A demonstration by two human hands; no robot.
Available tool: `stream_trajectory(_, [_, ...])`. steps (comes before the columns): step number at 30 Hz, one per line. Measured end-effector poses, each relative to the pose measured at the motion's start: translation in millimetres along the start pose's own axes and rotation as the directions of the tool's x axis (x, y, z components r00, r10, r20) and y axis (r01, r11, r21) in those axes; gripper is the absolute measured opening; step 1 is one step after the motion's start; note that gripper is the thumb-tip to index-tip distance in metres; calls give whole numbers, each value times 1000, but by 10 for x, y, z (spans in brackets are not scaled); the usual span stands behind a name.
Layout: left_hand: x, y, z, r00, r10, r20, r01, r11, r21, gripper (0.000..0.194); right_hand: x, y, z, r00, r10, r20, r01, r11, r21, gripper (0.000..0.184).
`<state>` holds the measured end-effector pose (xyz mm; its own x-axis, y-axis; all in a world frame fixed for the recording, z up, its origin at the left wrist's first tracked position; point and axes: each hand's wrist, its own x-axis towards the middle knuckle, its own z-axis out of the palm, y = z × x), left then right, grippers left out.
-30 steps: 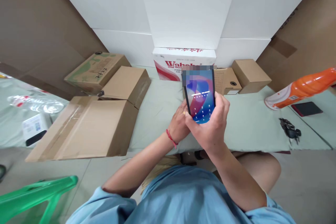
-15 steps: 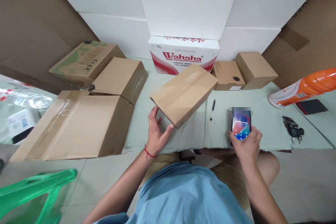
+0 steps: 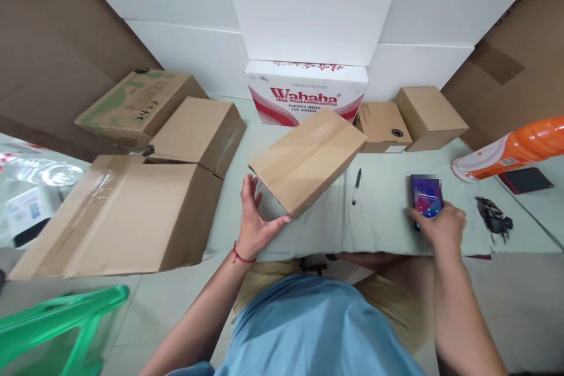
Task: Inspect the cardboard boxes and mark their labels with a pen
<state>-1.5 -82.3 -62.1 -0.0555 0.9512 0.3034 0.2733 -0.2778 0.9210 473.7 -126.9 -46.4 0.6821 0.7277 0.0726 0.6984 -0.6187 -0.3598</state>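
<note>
A taped cardboard box (image 3: pixel 308 158) lies at a slant on the pale green cloth in front of me. My left hand (image 3: pixel 258 220) is at its near left end, fingers and thumb spread wide. The thumb tip is at the box's near corner and the fingertips are by its left corner; whether they press on it I cannot tell. To the right, my right hand (image 3: pixel 440 223) grips the lower part of a smartphone (image 3: pixel 426 197) with a lit screen, just over the cloth. A black pen (image 3: pixel 356 187) lies between the box and the phone.
A white and red Wahaha carton (image 3: pixel 306 94) stands at the back. Smaller boxes (image 3: pixel 383 123) are right of it. Large cardboard boxes (image 3: pixel 132 211) fill the left side. Keys (image 3: pixel 494 217), an orange bottle (image 3: pixel 511 150) and a dark flat object (image 3: pixel 526 180) are at the right. A green stool (image 3: pixel 66 323) stands below left.
My right hand has moved to the right with the phone, away from the pen. My left hand has shifted slightly left at the box's end, its fingers spread a little wider.
</note>
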Motion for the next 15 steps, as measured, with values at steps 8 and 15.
stream_trajectory(8, [128,-72,0,972,-195,-130,160,958,-240,100,461,400,-309,979,205,-14,-205,979,18,71])
stream_trajectory(15, [449,8,90,967,-256,8,240,894,-378,78,-605,-889,-57,929,-225,296,-55,704,708,76])
